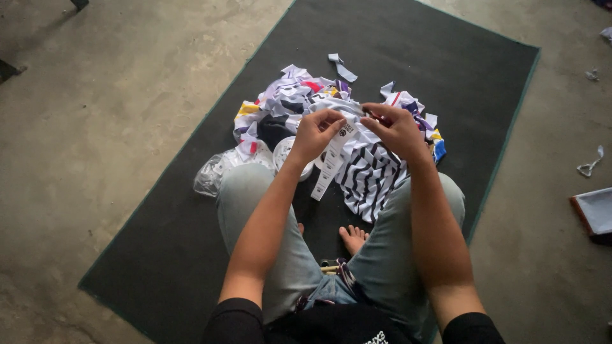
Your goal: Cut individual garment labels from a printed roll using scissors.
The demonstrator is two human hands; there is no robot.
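Your left hand [315, 132] pinches the top of a long white label strip [330, 162] that hangs down between your knees, and your right hand [398, 130] pinches the striped black-and-white cloth [368, 178] draped over your right knee. Beyond both lies a heap of fabric scraps [287, 102] on the dark mat [159, 242], with a clear plastic bag [213, 173] by your left knee.

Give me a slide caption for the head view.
Seated on a dark mat, left hand and right hand hold a striped cloth.

Dark mat [191, 242], concrete floor [95, 127], clear plastic bag [210, 175], flat box [596, 210], fabric scrap [590, 164]
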